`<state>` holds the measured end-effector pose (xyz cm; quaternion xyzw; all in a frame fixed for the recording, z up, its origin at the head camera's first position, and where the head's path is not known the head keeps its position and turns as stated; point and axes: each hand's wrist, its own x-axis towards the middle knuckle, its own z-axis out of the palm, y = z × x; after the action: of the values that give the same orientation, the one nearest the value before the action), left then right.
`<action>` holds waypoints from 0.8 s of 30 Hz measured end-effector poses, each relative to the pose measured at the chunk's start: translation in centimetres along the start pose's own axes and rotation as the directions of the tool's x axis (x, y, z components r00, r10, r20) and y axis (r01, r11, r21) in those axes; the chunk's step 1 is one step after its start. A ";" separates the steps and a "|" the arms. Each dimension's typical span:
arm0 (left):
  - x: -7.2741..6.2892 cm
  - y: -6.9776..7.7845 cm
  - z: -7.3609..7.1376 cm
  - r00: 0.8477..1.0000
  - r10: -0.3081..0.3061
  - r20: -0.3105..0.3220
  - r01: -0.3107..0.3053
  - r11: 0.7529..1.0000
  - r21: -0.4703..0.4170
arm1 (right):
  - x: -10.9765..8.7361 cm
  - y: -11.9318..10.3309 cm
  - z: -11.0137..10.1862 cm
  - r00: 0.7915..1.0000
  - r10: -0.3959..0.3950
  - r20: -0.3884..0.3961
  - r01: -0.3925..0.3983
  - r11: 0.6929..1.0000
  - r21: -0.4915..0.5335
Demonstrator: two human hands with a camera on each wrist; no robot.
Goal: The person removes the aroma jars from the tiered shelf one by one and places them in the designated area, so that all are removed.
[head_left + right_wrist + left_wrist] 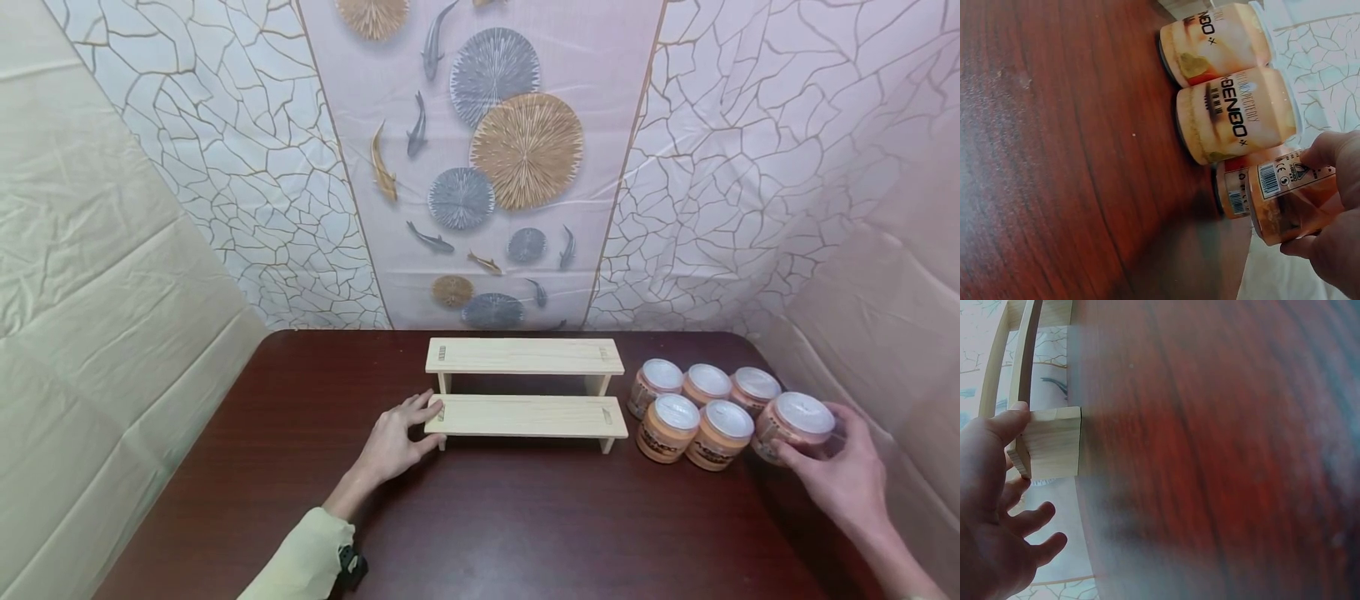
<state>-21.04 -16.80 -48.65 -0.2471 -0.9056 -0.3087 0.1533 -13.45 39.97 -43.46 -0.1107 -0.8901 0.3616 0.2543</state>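
A two-step wooden shelf (525,416) of pale boards stands near the back of the table. My left hand (392,442) grips the left end of its lower board, thumb at the front edge and fingers on the far side; in the left wrist view two fingers (1050,549) stick out past the wood. At the far right, my right hand (855,475) holds a white-lidded jar (801,417) by its side, thumb toward the front. In the right wrist view this orange jar (1291,206), its barcode showing, is tilted and raised off the table.
Several similar jars stand grouped right of the shelf, with two labelled jars (717,435) in front. The dark red-brown table (525,525) ends at a patterned cloth backdrop (480,250). Beige cloth walls (900,333) close in both sides, the right one near my right hand.
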 end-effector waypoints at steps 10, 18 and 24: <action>-0.1 0.0 0.0 1.000 -0.002 0.000 0.002 1.000 0.000 | -0.2 0.8 1.1 1.000 -0.020 0.019 0.019 0.999 0.051; -0.1 0.0 0.0 1.000 -0.003 -0.003 0.003 1.000 -0.003 | -0.3 1.4 1.7 0.999 -0.027 0.039 0.024 0.997 0.078; 0.0 0.1 -0.1 1.000 0.003 -0.003 -0.003 1.000 -0.001 | -0.5 2.0 2.0 0.998 -0.010 0.061 0.006 0.997 0.071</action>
<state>-20.96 -16.81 -48.56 -0.2480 -0.9048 -0.3093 0.1552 -14.12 40.07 -46.29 -0.0868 -0.8845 0.3953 0.2320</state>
